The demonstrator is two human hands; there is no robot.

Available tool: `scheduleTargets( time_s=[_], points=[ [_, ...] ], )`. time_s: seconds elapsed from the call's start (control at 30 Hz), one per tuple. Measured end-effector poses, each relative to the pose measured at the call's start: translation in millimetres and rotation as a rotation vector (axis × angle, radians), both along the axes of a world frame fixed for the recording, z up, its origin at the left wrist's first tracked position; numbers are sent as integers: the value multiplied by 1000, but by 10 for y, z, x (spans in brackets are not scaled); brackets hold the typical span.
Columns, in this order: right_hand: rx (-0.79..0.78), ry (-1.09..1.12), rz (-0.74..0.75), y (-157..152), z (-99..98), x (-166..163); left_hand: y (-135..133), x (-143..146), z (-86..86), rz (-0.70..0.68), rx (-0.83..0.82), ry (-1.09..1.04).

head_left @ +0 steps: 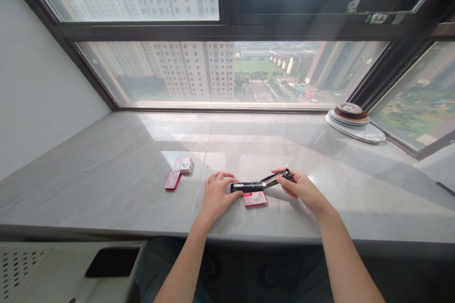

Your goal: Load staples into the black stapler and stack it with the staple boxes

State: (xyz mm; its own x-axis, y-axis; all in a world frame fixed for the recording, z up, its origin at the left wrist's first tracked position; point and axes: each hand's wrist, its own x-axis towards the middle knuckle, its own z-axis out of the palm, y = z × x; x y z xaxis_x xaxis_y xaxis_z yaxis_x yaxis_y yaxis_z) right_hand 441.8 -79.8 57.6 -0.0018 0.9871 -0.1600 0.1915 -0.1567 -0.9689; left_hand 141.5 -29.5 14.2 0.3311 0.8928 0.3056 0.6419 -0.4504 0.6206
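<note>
A black stapler point(248, 186) lies across the sill in front of me, its two long parts swung wide apart at the hinge. My left hand point(219, 194) grips the left end between thumb and fingers. At the other end my right hand point(300, 188) pinches the raised right part, thumb on the metal strip inside. Just below the stapler sits a small red and white box point(255, 199), its upper edge partly covered by the stapler. Whether staples lie in the stapler is too small to tell.
Left of my hands are a small red box point(173, 180) and a white patterned box point(184, 165), close together. A stack of plates point(350, 120) stands at the back right by the window frame point(227, 32). The grey sill's front edge point(263, 236) runs before my legs.
</note>
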Motion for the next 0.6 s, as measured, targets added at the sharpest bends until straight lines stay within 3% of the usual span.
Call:
scheduleTargets(
  time_s=[0.17,0.37,0.5,0.6],
  points=[
    [144,-170,182,359,173,-467,-12,-3,3,-6,4,18],
    [270,-534,323,430,173,-913,-5,14,-17,0,12,38],
    [289,-602,378,391,195,-872,-35,-23,28,8,23,20],
    [241,-634,290,378,186,-673,-141,-7,139,-13,49,-22]
  ],
)
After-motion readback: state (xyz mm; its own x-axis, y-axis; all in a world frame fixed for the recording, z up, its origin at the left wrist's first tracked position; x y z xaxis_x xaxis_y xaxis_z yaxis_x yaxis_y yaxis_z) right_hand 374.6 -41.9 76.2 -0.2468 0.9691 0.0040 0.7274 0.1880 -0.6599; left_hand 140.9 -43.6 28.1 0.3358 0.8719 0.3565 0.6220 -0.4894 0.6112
